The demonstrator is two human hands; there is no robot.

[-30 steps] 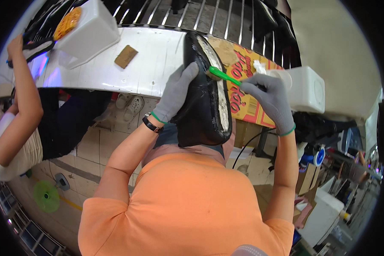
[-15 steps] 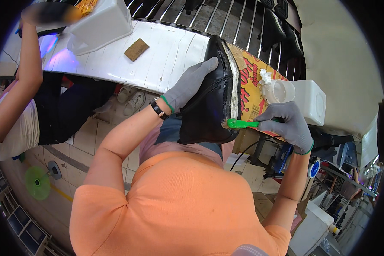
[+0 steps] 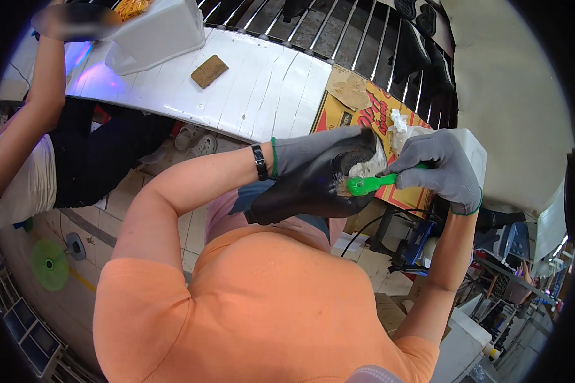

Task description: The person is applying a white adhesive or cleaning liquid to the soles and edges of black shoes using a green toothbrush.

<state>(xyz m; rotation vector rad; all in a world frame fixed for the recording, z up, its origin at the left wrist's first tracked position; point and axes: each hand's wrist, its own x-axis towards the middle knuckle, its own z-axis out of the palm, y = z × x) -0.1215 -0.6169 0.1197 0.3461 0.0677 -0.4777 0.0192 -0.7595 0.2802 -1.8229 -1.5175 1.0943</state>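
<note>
A black boot [image 3: 303, 191] lies across in front of my body, its pale, white-smeared underside [image 3: 372, 162] turned to the right. My left hand [image 3: 313, 148], in a grey glove, is closed around the boot's upper side; its fingertips are partly hidden behind it. In my gloved right hand [image 3: 439, 169] is a small green-handled brush [image 3: 367, 185], pinched between thumb and fingers. The brush's tan bristles touch the boot at the border of the black upper and the pale underside.
Yellow-red cardboard [image 3: 348, 96] covers the right of the white bench [image 3: 262, 83]. A brown block [image 3: 209, 71] and a white bin [image 3: 163, 38] lie left. A white container [image 3: 474, 150] stands behind my right hand. Beyond is a metal-bar rack [image 3: 338, 32]; a co-worker's arm [image 3: 41, 115] is at left.
My left hand has turned and lowered the boot, so it lies more sideways with its end facing right. The brush has stayed against its edge, shifting slightly right.
</note>
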